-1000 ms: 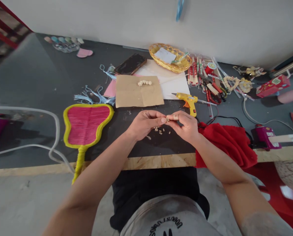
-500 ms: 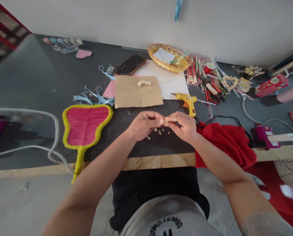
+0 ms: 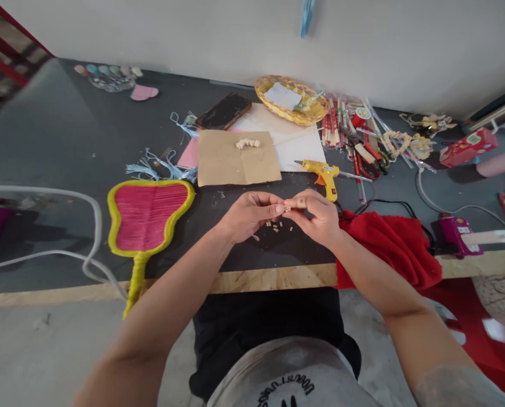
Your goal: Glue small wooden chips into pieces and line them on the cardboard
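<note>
Between the fingertips of my left hand (image 3: 255, 215) and my right hand (image 3: 316, 215) is a small cream-coloured piece (image 3: 287, 208), pinched from both sides. Its exact shape is mostly covered by my fingers. Several tiny cream bits (image 3: 275, 227) lie on the dark tabletop just below my hands. Beyond them, a curved row of similar cream pieces (image 3: 248, 144) rests on a brown sheet of paper (image 3: 235, 167). A yellow glue gun (image 3: 326, 176) lies on its side right behind my right hand.
A pink hand fan with a yellow rim (image 3: 151, 217) overhangs the front edge at left. Red cloth (image 3: 383, 246) sits under my right forearm. Farther back are a wicker basket (image 3: 295, 116), a dark phone-like slab (image 3: 223, 111), pliers (image 3: 362, 150) and blue tassels (image 3: 161, 167).
My fingertips have shifted very slightly around the small cream piece. Everything on the table stays in place.
</note>
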Motion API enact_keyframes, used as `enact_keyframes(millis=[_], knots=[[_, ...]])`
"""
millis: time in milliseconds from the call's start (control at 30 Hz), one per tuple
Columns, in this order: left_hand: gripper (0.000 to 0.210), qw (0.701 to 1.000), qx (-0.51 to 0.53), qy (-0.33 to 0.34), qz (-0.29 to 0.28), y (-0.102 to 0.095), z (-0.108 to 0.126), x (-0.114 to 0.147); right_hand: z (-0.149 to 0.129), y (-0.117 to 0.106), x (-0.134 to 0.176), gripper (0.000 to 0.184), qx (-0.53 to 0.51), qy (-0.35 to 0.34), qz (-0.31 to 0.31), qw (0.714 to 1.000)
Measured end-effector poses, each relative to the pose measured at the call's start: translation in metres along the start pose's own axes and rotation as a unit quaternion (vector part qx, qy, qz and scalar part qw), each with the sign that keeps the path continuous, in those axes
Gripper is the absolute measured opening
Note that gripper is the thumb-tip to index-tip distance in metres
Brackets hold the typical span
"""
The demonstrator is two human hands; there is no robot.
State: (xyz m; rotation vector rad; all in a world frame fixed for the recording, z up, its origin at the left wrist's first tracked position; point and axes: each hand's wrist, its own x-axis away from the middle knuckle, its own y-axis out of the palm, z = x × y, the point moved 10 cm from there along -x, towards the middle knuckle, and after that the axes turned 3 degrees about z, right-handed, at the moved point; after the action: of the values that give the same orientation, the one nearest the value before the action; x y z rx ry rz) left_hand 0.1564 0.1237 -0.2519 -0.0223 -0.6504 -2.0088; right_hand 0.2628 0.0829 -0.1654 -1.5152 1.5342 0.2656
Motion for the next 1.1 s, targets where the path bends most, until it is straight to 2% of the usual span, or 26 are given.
enact_keyframes(millis=[133,300,567,900,1100], knots=[[0.027,1.0,-0.009,0.001,-0.001,0.001,0.001,0.001,-0.002,-0.001,-0.001,0.014,-0.011,-0.009,0.008,1.0],[0.025,1.0,-0.006,0.014,-0.009,0.001,0.005,0.001,0.0,0.001,-0.001,0.023,-0.035,-0.004,-0.017,0.999],[0.025,0.999,-0.013,0.028,-0.018,0.002,0.006,0.001,-0.003,-0.002,-0.003,0.016,-0.017,-0.01,-0.009,1.0],[0.018,0.987,-0.074,0.141,0.029,-0.004,0.018,0.003,0.003,-0.005,-0.002,0.007,-0.032,0.023,0.01,0.999],[0.013,0.989,-0.046,0.143,0.012,-0.001,0.014,0.002,0.003,-0.005,-0.002,0.007,-0.026,0.01,0.014,1.0]])
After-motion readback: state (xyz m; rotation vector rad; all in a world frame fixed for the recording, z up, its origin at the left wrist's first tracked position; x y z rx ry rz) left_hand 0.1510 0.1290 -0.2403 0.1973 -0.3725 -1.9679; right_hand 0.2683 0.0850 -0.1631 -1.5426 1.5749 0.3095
